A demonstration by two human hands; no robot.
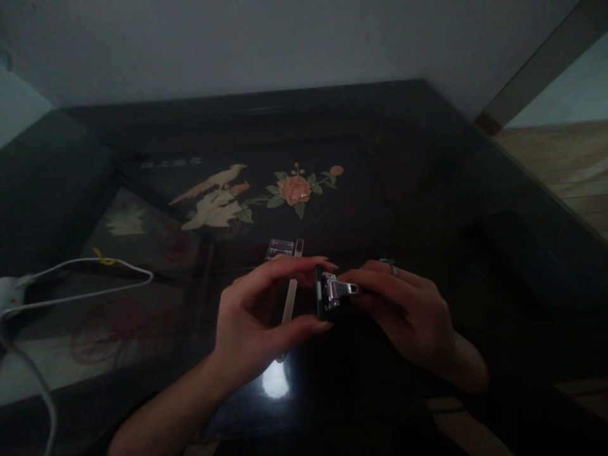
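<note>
In the head view, my left hand (256, 310) pinches the dark green head of a razor (335, 290) between thumb and fingertips, one at each end. My right hand (408, 307) has its fingers closed around the razor's handle, just behind the shiny silver neck. A small green tip shows above the right fingers; most of the handle is hidden in the hand. Behind my left hand, a clear plastic piece (281, 246) lies on the dark glossy table (427, 215). A long pale stick-like piece (289, 301) lies beside it, partly covered by my left fingers.
At the left, a white cable (90, 291) with a yellow tie (102, 257) runs from a white plug or box (10, 294). The tabletop carries a bird and flower picture (294, 189). A pale wall stands behind the table, and wooden flooring (560, 158) shows at the right.
</note>
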